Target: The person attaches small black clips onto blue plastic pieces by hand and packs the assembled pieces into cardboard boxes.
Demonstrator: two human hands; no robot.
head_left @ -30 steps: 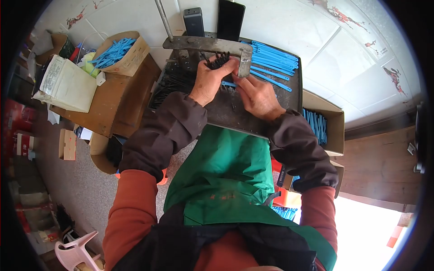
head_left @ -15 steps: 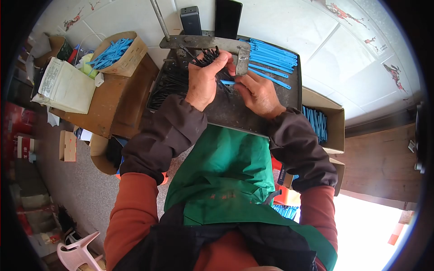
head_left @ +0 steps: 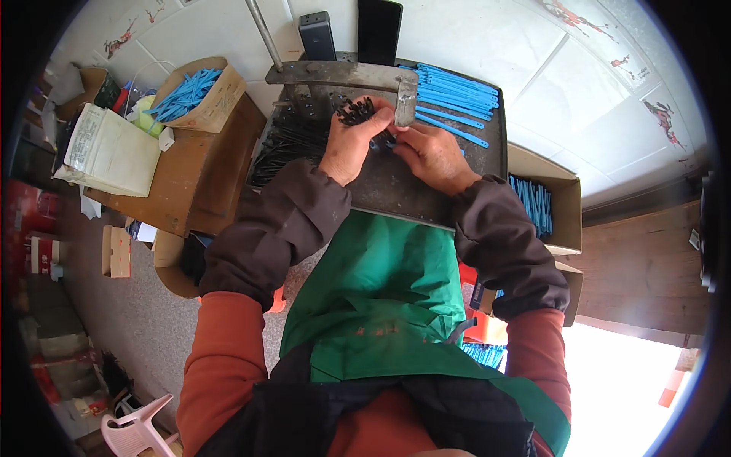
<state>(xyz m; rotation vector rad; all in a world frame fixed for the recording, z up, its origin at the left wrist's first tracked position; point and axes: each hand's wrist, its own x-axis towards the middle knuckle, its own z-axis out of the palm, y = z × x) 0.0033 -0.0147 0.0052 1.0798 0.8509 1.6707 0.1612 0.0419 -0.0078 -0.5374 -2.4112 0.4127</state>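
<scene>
My left hand (head_left: pixel 352 145) is wrapped around a bunch of thin black strips (head_left: pixel 355 113), their ends sticking up above the thumb. Close beside it, the thumb and fingers of my right hand (head_left: pixel 435 156) are pinched together at the bunch's right side; what they grip is hidden. Just above both hands runs a grey metal arm (head_left: pixel 327 74) with a downturned end block (head_left: pixel 406 107). Flat blue strips (head_left: pixel 457 95) with holes at their ends lie to the right on a dark metal tray (head_left: pixel 396 186). More black strips (head_left: pixel 285 148) are heaped at its left.
A cardboard box of blue strips (head_left: pixel 199 91) and a white box (head_left: pixel 114 148) stand on the brown cabinet at left. Another box of blue strips (head_left: pixel 533 206) is right of the tray. A phone (head_left: pixel 379 30) and a power bank (head_left: pixel 317 36) lean against the wall.
My left hand has tilted and drawn the black bunch slightly lower and closer to my right hand. My right hand stays pinched near the end block. The blue strips beside it look unmoved.
</scene>
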